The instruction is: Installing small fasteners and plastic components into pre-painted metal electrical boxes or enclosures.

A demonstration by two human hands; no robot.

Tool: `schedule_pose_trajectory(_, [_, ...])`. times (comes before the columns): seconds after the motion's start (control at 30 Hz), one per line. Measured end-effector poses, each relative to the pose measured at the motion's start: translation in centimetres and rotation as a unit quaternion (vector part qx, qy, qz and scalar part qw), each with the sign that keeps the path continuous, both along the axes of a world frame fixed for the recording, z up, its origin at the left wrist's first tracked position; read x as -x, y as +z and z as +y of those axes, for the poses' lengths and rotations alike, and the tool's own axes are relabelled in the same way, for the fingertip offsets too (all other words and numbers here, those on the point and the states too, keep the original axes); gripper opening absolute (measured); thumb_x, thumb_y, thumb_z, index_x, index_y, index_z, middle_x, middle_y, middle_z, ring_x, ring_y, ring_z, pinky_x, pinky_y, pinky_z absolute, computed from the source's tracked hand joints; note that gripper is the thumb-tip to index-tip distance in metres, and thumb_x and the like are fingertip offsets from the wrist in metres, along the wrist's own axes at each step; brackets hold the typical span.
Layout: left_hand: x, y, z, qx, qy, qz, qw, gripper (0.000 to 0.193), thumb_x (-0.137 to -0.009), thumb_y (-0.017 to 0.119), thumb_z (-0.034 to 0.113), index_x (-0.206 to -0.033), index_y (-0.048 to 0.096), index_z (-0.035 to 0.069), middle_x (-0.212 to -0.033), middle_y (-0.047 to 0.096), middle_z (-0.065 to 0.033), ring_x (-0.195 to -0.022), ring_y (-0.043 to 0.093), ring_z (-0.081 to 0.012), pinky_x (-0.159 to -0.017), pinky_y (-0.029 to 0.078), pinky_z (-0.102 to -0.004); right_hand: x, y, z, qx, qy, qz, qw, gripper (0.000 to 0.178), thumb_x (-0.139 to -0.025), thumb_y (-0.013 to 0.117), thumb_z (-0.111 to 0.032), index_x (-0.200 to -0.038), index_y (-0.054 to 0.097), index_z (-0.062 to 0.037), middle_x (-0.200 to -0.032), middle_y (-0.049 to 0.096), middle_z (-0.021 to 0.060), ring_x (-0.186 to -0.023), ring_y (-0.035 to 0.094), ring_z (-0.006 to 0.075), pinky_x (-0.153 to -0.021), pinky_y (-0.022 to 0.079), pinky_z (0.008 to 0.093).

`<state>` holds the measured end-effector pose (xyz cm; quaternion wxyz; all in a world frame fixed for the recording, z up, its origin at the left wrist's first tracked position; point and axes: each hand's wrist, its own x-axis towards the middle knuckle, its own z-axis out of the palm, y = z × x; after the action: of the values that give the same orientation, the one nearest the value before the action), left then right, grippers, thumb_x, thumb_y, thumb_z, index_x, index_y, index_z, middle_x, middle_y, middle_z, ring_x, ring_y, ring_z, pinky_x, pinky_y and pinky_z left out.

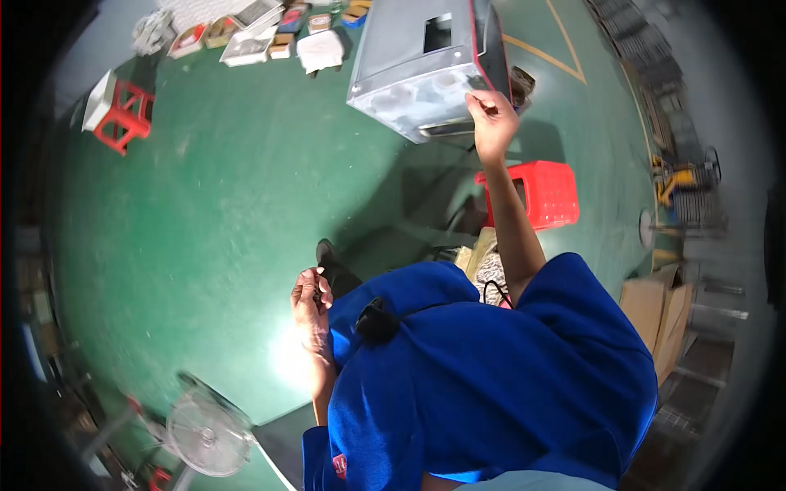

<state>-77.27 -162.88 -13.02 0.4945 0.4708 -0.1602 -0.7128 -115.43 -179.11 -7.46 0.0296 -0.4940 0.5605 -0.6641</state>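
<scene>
A grey metal cabinet (393,69) with red edging and a dark square opening stands ahead of me. At its near right corner is my right hand (495,127), the arm stretched out and the fingers curled into a pinch. Something small and dark shows at those fingertips, too small to name. Whether the fingers touch the cabinet, I cannot tell. Low by my left side, my left hand (309,296) is closed, fingertips together around something small and dark that I cannot make out.
A red plastic stool (544,195) stands below my right forearm. Another red stool (124,119) with a white bin is at the far left. Trays and boxes (250,45) line the back. A round fan (207,434) stands behind me at left, cardboard (655,311) at right.
</scene>
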Motion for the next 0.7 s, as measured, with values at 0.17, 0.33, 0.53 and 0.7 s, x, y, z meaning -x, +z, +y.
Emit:
schedule_pose_trajectory(0.17, [-4.3,2.4,-6.6,0.016,-0.075,-0.022,0.997,0.023,-0.095,0.048,0.021,-0.101,0.056,0.000,-0.064,0.052,-0.0011,-0.046,0.040,-0.0055,-0.038,0.025,-0.0184,0.3,1.0,-1.7,-0.074,-0.245,0.102,0.961,0.007,-0.067,0.073,-0.009,-0.071,0.067,-0.0103,-0.067,0.059,0.0036,-0.057,0.055,0.0175,-0.056,0.042,0.0309])
schedule_pose_trajectory(0.33, [-5.6,3.2,-10.9,-0.006,-0.135,-0.050,0.990,0.022,-0.095,0.046,0.019,-0.101,0.055,0.000,-0.066,0.052,-0.0020,-0.046,0.040,-0.0058,-0.038,0.025,-0.0185,0.9,0.8,-1.4,-0.083,-0.314,0.119,0.938,0.011,-0.064,0.074,-0.013,-0.070,0.066,-0.0116,-0.070,0.060,0.0015,-0.058,0.053,0.0189,-0.062,0.041,0.0329])
schedule_pose_trajectory(0.53, [-5.0,2.8,-12.5,-0.026,-0.226,-0.057,0.972,0.026,-0.096,0.044,0.022,-0.102,0.053,-0.002,-0.067,0.051,-0.0031,-0.049,0.043,-0.0066,-0.038,0.028,-0.0191,0.8,1.3,1.5,-0.103,-0.321,0.202,0.919,0.011,-0.064,0.072,-0.010,-0.073,0.065,-0.0105,-0.075,0.062,0.0023,-0.067,0.057,0.0197,-0.067,0.041,0.0322])
schedule_pose_trajectory(0.7, [-3.8,3.6,-12.8,-0.033,-0.257,-0.081,0.962,0.025,-0.096,0.045,0.020,-0.102,0.055,-0.002,-0.068,0.052,-0.0028,-0.050,0.043,-0.0065,-0.039,0.030,-0.0185,1.1,1.9,3.3,-0.086,-0.295,0.242,0.920,0.015,-0.064,0.073,-0.007,-0.076,0.064,-0.0107,-0.078,0.064,0.0019,-0.074,0.058,0.0195,-0.069,0.040,0.0322])
